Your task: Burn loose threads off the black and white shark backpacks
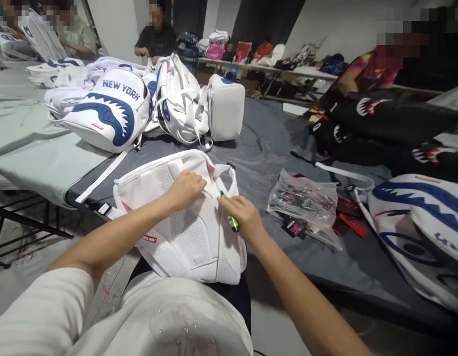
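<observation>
A white backpack lies back side up, partly on the table edge and partly against my lap. Its back panel has dotted padding, and a small red label shows at the lower left. My left hand is closed on the backpack's strap area near the top, fingers curled into the white fabric. In my right hand is a green lighter-like tube with a dark end; its tip points at the fabric just right of my left hand. The exact kind of the tube is unclear.
White backpacks with blue shark-mouth prints stand at the back left. A clear plastic bag with tags lies to the right, beside red pieces. Another white-and-blue backpack and black bags are further right. Several people are around the tables.
</observation>
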`<state>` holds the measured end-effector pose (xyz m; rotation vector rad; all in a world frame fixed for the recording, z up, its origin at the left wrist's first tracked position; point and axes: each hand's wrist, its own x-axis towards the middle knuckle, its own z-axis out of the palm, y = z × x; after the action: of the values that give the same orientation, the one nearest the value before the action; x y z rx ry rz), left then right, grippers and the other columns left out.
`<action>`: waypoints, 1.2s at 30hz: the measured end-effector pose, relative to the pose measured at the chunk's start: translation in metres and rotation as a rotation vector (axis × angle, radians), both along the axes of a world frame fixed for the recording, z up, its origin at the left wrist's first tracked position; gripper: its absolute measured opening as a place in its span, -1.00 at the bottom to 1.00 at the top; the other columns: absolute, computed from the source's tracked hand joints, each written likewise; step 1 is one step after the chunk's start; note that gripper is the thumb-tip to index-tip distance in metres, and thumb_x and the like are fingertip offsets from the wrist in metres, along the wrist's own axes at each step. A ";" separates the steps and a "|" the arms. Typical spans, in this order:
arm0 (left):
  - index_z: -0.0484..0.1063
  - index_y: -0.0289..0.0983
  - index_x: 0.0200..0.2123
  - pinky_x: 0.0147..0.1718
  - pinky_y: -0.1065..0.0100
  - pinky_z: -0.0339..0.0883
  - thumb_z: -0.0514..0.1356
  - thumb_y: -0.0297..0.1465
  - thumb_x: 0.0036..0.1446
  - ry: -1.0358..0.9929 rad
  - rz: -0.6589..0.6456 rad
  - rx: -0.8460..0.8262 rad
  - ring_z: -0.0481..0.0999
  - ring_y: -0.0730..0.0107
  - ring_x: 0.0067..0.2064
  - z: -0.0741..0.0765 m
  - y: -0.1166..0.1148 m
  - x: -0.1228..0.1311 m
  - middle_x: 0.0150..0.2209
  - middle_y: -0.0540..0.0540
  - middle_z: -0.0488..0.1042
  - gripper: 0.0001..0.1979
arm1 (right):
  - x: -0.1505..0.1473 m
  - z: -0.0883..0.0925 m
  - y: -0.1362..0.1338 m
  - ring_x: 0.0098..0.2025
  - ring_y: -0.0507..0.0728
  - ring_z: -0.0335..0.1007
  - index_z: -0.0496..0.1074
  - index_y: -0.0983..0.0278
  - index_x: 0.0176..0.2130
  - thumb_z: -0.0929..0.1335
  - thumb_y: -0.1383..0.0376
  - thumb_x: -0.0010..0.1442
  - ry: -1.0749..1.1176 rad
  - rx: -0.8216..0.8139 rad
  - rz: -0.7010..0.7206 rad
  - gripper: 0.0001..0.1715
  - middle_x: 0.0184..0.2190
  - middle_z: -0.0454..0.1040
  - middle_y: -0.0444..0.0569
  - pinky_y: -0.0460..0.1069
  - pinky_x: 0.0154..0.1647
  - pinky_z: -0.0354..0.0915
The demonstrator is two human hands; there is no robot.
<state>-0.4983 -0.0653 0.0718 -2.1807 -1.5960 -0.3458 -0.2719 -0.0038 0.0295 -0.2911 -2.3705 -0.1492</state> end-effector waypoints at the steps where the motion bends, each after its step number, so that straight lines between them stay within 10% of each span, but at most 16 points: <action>1: 0.45 -0.34 -0.39 -0.35 0.24 0.12 0.31 -0.35 0.11 -0.008 -0.016 -0.031 0.49 0.25 -0.33 -0.003 0.008 -0.006 -0.41 -0.13 0.53 -0.83 | -0.003 -0.004 -0.005 -0.13 0.16 0.49 0.42 0.25 0.10 0.21 0.43 0.35 0.021 -0.070 -0.034 -0.61 -0.17 0.60 0.06 0.06 -0.19 0.35; 5: 0.42 -0.31 -0.42 -0.39 0.26 0.10 0.27 -0.31 0.16 0.022 -0.130 0.045 0.47 0.28 -0.35 0.023 -0.008 -0.008 -0.45 -0.09 0.49 -0.80 | -0.018 -0.003 -0.040 0.02 0.24 0.45 0.28 0.20 0.23 0.29 0.44 0.30 0.225 -0.153 -0.141 -0.47 -0.06 0.55 0.11 0.14 -0.08 0.32; 12: 0.44 -0.25 -0.36 -0.28 0.19 0.20 -0.11 -0.43 0.34 -0.024 -0.042 0.102 0.48 0.27 -0.29 0.101 -0.055 0.013 -0.42 -0.05 0.44 -0.65 | -0.022 0.072 -0.048 0.08 0.24 0.43 0.22 0.06 0.24 0.34 0.34 0.28 0.209 0.014 0.016 -0.42 0.02 0.53 0.06 0.18 0.02 0.39; 16: 0.38 -0.26 -0.42 -0.34 0.23 0.19 0.02 -0.31 0.33 -0.135 0.091 0.189 0.45 0.28 -0.34 0.069 -0.077 0.021 -0.44 -0.07 0.44 -0.71 | -0.021 0.075 -0.041 0.01 0.20 0.45 0.33 0.06 0.14 0.33 0.36 0.29 0.106 -0.011 0.150 -0.55 -0.07 0.56 0.01 0.15 0.01 0.42; 22: 0.39 -0.26 -0.37 -0.39 0.29 0.17 0.16 -0.24 0.27 -0.205 0.089 -0.066 0.45 0.32 -0.37 -0.012 -0.088 -0.005 -0.44 -0.02 0.48 -0.77 | -0.043 0.022 -0.034 -0.12 0.16 0.43 0.46 0.24 -0.02 0.26 0.36 0.34 -0.104 -0.105 0.291 -0.74 -0.25 0.53 0.05 0.07 -0.09 0.43; 29: 0.40 -0.25 -0.40 -0.19 0.27 0.17 0.14 -0.23 0.29 0.060 -0.226 -0.092 0.39 0.31 -0.21 0.000 -0.088 -0.076 -0.40 -0.03 0.48 -0.74 | -0.055 0.005 -0.032 -0.22 0.13 0.44 0.42 0.25 -0.03 0.30 0.39 0.29 -0.064 -0.232 0.273 -0.76 -0.24 0.55 0.03 0.03 -0.20 0.38; 36: 0.46 -0.13 -0.11 0.04 0.10 0.10 0.23 -0.34 0.20 -0.087 0.027 0.168 0.27 0.11 0.15 0.012 -0.080 -0.066 0.10 -0.16 0.40 -0.83 | -0.057 -0.001 -0.018 -0.21 0.13 0.47 0.40 0.21 0.01 0.29 0.42 0.25 0.000 -0.305 0.302 -0.66 -0.23 0.56 0.02 0.04 -0.19 0.39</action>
<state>-0.5643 -0.1449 0.0834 -2.0411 -1.5798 -0.5530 -0.3291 -0.0223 0.0285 -0.0725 -2.4020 0.3566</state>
